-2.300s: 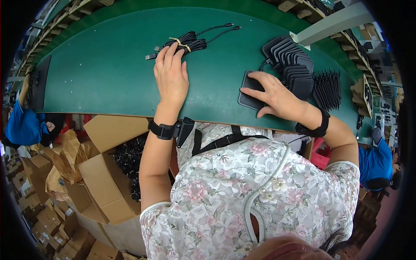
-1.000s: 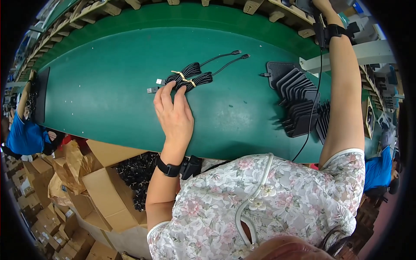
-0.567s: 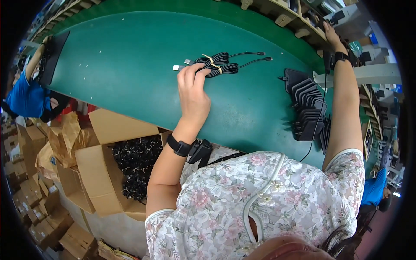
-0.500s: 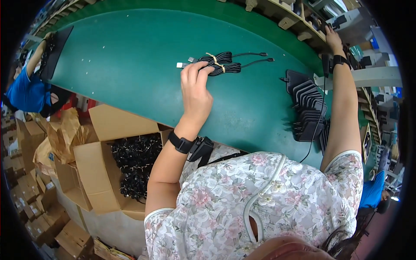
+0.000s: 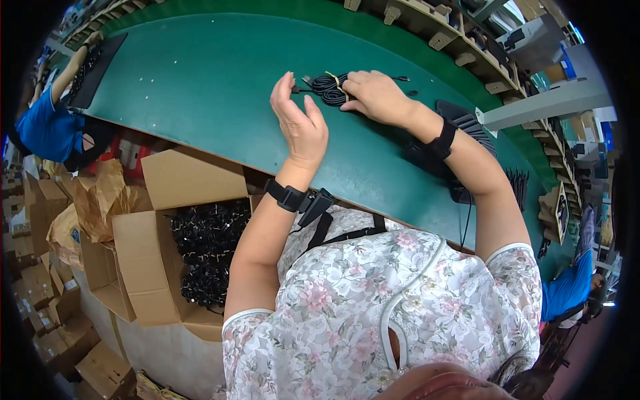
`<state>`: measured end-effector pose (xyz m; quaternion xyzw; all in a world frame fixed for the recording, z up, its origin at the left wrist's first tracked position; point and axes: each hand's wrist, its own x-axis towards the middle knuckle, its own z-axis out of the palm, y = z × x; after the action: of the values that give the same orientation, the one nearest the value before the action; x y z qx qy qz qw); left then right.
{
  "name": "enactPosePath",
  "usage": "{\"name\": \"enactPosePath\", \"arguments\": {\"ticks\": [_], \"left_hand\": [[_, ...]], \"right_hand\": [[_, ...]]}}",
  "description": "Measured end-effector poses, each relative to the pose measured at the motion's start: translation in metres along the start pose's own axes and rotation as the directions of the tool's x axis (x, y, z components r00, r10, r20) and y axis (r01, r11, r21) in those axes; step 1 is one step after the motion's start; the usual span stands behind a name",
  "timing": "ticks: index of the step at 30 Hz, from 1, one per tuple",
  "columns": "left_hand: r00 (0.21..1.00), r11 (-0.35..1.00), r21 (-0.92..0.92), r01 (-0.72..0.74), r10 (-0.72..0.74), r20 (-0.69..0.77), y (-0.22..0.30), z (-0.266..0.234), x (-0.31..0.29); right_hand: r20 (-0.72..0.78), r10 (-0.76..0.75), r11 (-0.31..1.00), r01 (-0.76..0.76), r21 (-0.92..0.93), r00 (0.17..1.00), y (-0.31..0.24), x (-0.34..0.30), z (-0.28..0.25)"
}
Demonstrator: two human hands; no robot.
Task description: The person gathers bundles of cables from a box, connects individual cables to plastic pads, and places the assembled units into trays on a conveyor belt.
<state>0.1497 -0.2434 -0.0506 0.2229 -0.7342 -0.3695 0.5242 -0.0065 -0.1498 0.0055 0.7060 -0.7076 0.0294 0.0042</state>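
Observation:
Two coiled black cable bundles (image 5: pixel 327 89), bound with pale ties, lie side by side on the green bench. Their plugs stick out to the left, and small connectors poke out beyond my right hand. My right hand (image 5: pixel 379 97) closes its fingers and thumb about the right end of the bundles, hiding that part. To the left, my left hand (image 5: pixel 300 127) is held up open, thumb and fingers apart, close to the plug ends. Nothing shows in its palm.
A row of flat black pieces (image 5: pixel 460 112) stands on the right, partly behind my right arm. An open carton (image 5: pixel 150 267) of black cable bundles sits below the bench's near edge. Wooden shelving (image 5: pixel 440 41) and a grey metal arm (image 5: pixel 547 105) border the far side. Another person (image 5: pixel 50 130) works at far left.
My right hand has come back from the shelf at the far right onto the cable bundles. The left hand has let go of them and opened. The plugs now appear dark instead of white.

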Motion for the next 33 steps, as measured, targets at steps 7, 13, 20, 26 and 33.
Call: {"name": "enactPosePath", "arguments": {"ticks": [7,13,20,26,33], "left_hand": [[0.967,0.851,-0.476,0.220,-0.125,0.223,0.041,0.015,-0.016],[0.554,0.500,-0.459,0.734,-0.050,0.831,0.039,0.031,-0.031],[0.463,0.179,-0.439,0.880,-0.125,0.877,0.078,0.023,-0.013],[0.373,0.251,-0.340,0.906,-0.097,0.923,0.046,0.017,-0.013],[0.625,0.407,-0.513,0.756,-0.213,0.751,0.059,0.015,-0.010]], "right_hand": [[0.105,0.407,0.216,-0.207,0.954,0.908,-0.023,-0.005,-0.043],[0.190,0.451,-0.344,-0.026,0.938,0.872,-0.040,-0.013,-0.068],[0.139,0.492,-0.272,0.000,0.962,0.859,-0.033,-0.025,-0.072],[0.028,0.615,0.304,-0.269,0.914,0.788,-0.028,-0.051,-0.093],[-0.040,0.432,0.786,-0.354,0.507,0.901,-0.037,-0.089,-0.085]]}}
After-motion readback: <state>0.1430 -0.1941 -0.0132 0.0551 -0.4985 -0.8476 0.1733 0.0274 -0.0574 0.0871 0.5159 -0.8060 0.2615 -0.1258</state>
